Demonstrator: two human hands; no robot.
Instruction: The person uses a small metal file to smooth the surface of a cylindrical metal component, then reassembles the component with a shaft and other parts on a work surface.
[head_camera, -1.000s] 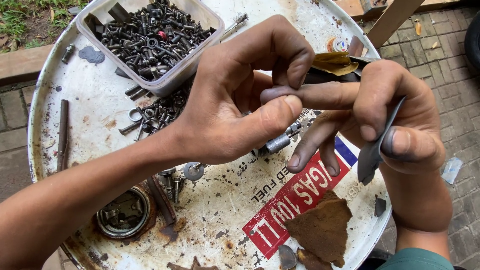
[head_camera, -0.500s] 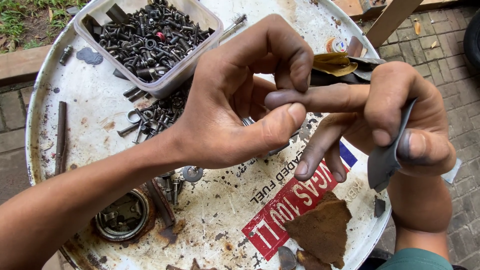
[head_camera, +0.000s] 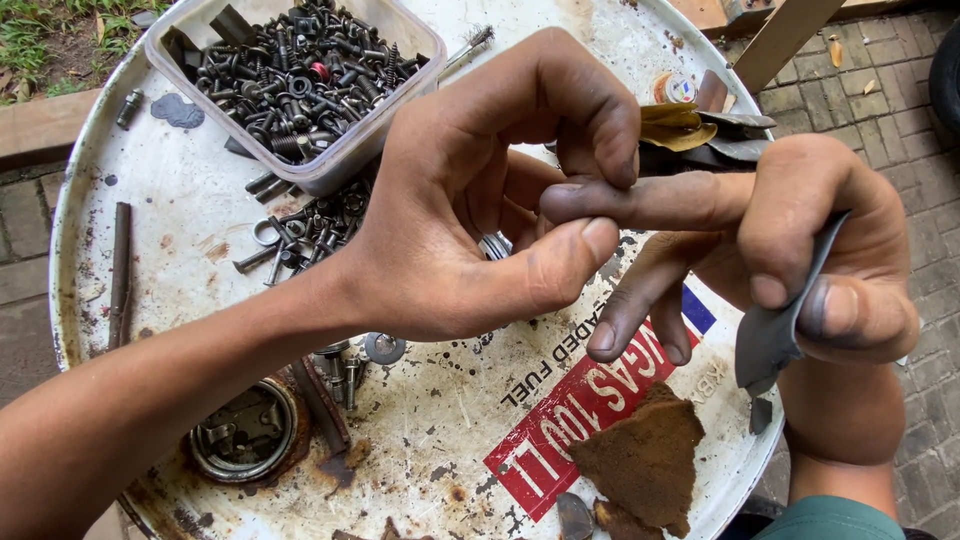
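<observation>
Both our hands meet above the white drum lid (head_camera: 180, 210). Our right hand (head_camera: 800, 250) pinches a thin grey metal scrap (head_camera: 775, 330) between thumb and bent fingers, its forefinger stretched across to the left. Our left hand (head_camera: 470, 220) closes thumb and forefinger around that fingertip; whether a small part sits in that pinch we cannot tell. We judge a light, steady grip works best here, keeping the sharp scrap angled away. Below lie a brown dry leaf (head_camera: 640, 460) near the rim and loose bolts (head_camera: 310, 225). Farther off, the plastic tub of bolts (head_camera: 300, 70) crowds the far edge; open room lies at centre.
</observation>
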